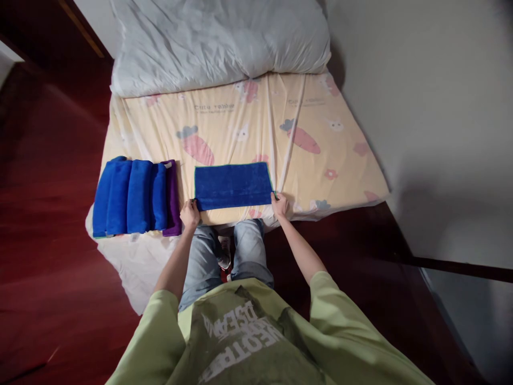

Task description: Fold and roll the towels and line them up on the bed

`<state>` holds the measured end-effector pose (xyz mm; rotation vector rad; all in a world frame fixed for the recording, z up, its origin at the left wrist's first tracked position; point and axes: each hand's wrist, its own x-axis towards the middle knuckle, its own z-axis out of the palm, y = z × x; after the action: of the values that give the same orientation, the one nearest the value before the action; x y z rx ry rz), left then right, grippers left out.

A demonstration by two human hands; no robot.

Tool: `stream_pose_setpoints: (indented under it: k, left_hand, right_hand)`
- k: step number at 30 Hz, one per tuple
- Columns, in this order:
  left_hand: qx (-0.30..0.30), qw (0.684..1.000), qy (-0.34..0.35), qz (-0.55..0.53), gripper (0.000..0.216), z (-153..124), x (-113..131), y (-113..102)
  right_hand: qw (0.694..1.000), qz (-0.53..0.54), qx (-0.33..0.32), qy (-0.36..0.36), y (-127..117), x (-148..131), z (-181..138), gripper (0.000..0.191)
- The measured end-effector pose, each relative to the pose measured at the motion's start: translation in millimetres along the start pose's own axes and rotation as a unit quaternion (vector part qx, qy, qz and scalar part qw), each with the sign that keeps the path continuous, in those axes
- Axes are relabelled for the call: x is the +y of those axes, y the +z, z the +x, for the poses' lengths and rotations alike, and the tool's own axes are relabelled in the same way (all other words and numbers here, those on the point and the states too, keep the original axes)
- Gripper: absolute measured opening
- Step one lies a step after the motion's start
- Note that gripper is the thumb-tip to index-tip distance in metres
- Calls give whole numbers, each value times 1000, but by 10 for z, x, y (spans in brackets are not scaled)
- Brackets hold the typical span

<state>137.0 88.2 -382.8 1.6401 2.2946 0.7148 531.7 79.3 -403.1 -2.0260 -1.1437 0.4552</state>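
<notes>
A blue towel (233, 186) with a thin green edge lies flat as a wide rectangle near the front of the bed. My left hand (189, 213) pinches its near left corner. At the near right corner, my right hand (279, 205) grips the cloth between thumb and fingers. Left of my left hand sits a row of several folded blue towels (139, 197), leaning over one another. A purple folded towel (173, 199) rests at the right end of that row.
The bed (240, 128) wears a yellow sheet printed with carrots and rabbits. A large grey-white quilt (220, 40) is heaped at the far side. White cloth (138, 272) hangs off the front left corner. A wall (420, 107) rises at the right, above dark red flooring (60, 267).
</notes>
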Motion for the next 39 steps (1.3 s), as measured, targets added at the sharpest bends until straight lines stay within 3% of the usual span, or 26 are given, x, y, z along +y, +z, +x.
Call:
stream_pose_setpoints:
  k: [4, 8, 10, 13, 16, 23, 31, 35, 39]
  left_hand:
    - [4, 1000, 17, 9, 29, -35, 26, 34]
    - [18, 996, 82, 23, 29, -5, 4, 43]
    - [-2, 988, 152, 27, 30, 43, -40, 30]
    - [-111, 953, 280, 23, 33, 116, -126, -4]
    - [-195, 917, 348, 16, 38, 136, -211, -47]
    - [-183, 908, 377, -11, 45, -2, -327, -105]
    - [-181, 917, 349, 62, 51, 35, -250, 62]
    - [-194, 901, 368, 126, 56, 101, -209, -29]
    - [-195, 888, 398, 124, 55, -4, -348, -177]
  right_hand:
    - [999, -29, 29, 4, 81, -50, -49, 35]
    - [992, -62, 54, -100, 40, -7, -39, 29]
    - [978, -90, 3, -189, -21, 54, 1, 27]
    - [928, -129, -131, -323, -131, 146, 82, 40]
    - [880, -139, -227, -393, -243, 204, 139, 51]
    - [873, -110, -257, -401, -422, 234, 118, 52]
    - [867, -202, -205, -407, -278, 79, 82, 50]
    - [849, -250, -193, -424, -302, 20, 98, 50]
    - [843, -230, -178, -453, -420, 135, -12, 55]
